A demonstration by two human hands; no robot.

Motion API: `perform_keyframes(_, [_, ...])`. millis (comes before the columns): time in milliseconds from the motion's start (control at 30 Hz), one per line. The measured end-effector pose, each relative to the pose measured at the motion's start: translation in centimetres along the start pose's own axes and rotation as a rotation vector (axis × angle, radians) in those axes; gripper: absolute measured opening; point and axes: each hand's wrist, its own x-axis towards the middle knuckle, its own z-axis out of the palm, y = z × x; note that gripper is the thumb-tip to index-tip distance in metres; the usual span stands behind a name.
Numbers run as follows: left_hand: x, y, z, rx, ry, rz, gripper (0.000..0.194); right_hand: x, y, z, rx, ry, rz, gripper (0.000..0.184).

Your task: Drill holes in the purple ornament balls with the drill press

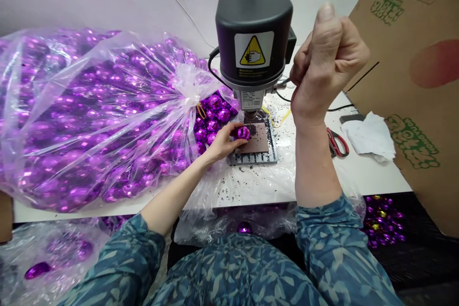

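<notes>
Between the thumb and fingers of my left hand (226,141) is a shiny purple ball (243,133) with mirror-like facets. It is held over the brown board (261,139) on the metal base of a black drill press (254,28), just below the machine's lower end. My right hand (328,60) is raised beside the machine's right side, its fingers wrapped round a lever (284,82) whose grip end is hidden in the fist. Dark shavings lie scattered on the board and around the base.
A large clear bag (89,119) of purple balls fills the left, with loose purple balls (214,124) at its mouth. Red-handled scissors (337,143), white paper (371,135) and a cardboard box (412,71) are at right. Below the table edge are plastic bags and more purple balls (383,222).
</notes>
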Motion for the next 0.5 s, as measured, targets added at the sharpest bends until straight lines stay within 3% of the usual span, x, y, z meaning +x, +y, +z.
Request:
perform_keyframes(200, [0.8, 0.6, 0.3, 0.173, -0.045, 0.054, 0.052, 0.0, -0.4, 0.0, 0.007, -0.004, -0.036, 0.069])
perform_keyframes(333, [1.0, 0.8, 1.5, 0.148, 0.043, 0.012, 0.061, -0.1, -0.4, 0.1, -0.001, -0.004, -0.028, 0.069])
perform_keyframes(500, [1.3, 0.6, 2.9, 0.177, 0.118, 0.023, 0.053, 0.0, -0.4, 0.0, 0.024, -0.011, -0.017, 0.072])
